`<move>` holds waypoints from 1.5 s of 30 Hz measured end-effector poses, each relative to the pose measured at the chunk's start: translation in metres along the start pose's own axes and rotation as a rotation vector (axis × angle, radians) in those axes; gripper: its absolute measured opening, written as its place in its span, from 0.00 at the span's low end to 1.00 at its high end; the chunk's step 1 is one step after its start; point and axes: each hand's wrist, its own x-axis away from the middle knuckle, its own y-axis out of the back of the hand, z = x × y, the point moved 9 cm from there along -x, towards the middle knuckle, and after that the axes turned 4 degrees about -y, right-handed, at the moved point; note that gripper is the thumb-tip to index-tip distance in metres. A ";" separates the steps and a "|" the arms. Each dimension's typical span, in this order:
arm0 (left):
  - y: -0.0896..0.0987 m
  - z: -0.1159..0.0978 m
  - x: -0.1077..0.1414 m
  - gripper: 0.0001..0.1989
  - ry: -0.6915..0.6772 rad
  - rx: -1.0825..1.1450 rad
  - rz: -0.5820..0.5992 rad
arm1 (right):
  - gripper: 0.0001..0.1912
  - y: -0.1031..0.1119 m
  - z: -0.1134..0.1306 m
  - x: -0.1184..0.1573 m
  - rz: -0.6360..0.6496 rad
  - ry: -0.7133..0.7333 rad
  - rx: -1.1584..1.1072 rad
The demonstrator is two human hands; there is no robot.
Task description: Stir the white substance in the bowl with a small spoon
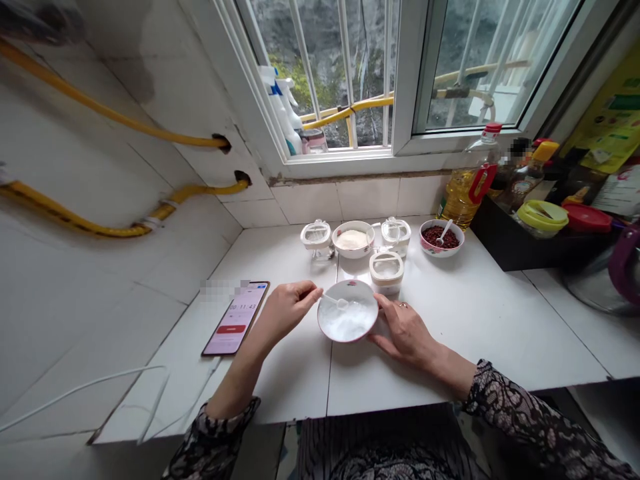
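My left hand (285, 313) pinches the handle of a small white spoon (334, 301), whose bowl rests in the white powder (345, 325). That powder fills a white bowl with a red-trimmed rim (341, 341) on the white tiled counter (465, 333). My right hand (405, 330) grips the bowl's right side, fingers at the far rim and thumb at the near rim. A ring shows on one finger of that hand.
Behind the bowl stand glass jars (316, 236), a bowl of pale powder (353, 241), a lidded container (387, 272) and a bowl of red beans (440, 239). A phone (235, 319) showing a timer lies left. An oil bottle (470, 183) stands right, with yellow pipes (115, 117) on the left wall.
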 end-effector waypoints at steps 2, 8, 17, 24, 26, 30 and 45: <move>-0.006 -0.003 -0.002 0.20 -0.006 0.005 0.030 | 0.40 0.000 0.000 0.000 0.006 -0.004 -0.004; -0.016 0.001 -0.003 0.21 0.005 0.098 0.109 | 0.42 -0.001 0.000 0.000 0.018 -0.011 -0.012; -0.007 0.015 -0.006 0.20 0.032 0.265 0.047 | 0.40 0.000 0.001 0.000 0.011 -0.005 -0.008; -0.012 0.030 -0.006 0.21 0.138 0.440 0.071 | 0.40 -0.001 0.000 0.000 0.015 -0.013 -0.014; -0.013 0.030 -0.008 0.21 0.142 0.508 0.069 | 0.40 -0.001 0.000 0.000 0.018 -0.010 -0.009; -0.006 0.021 -0.018 0.20 0.140 0.611 -0.001 | 0.40 -0.001 0.001 0.000 0.018 -0.005 -0.003; -0.014 -0.082 -0.027 0.16 -0.466 -0.004 -0.393 | 0.39 -0.001 0.003 -0.001 0.010 -0.009 0.005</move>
